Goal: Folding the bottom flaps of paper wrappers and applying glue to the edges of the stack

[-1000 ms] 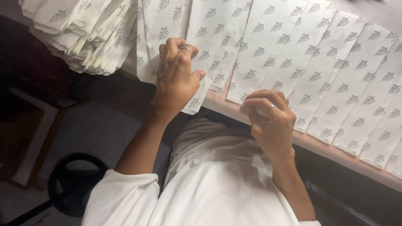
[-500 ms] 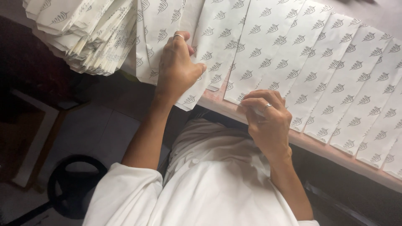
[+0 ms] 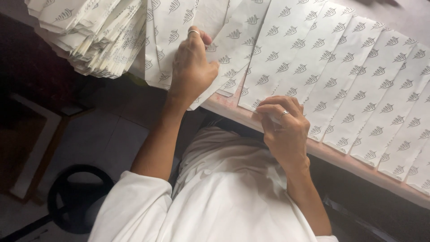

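Along the pink table edge [image 3: 358, 168], paper bags [image 3: 358, 80] overlap.

White leaf-printed paper bags [image 3: 286, 58], flat, overlapping in slanted row along pink table edge.

pink table edge [image 3: 340, 157], overlapping leaf-printed paper bags [image 3: 340, 76], stacked bags [image 3: 94, 36]

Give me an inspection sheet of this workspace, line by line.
Surface: pinkish table edge, mostly covered by paper.
Job's things: row of white leaf-printed paper bags, overlapping; fanned stack of the same bags at the left.
Clutter: nothing seen.
Grippers: left hand grips a bag in the row; right hand pinches a bag's lower edge.
Cables: nothing seen.
Surroundings: grey floor, black round base below.
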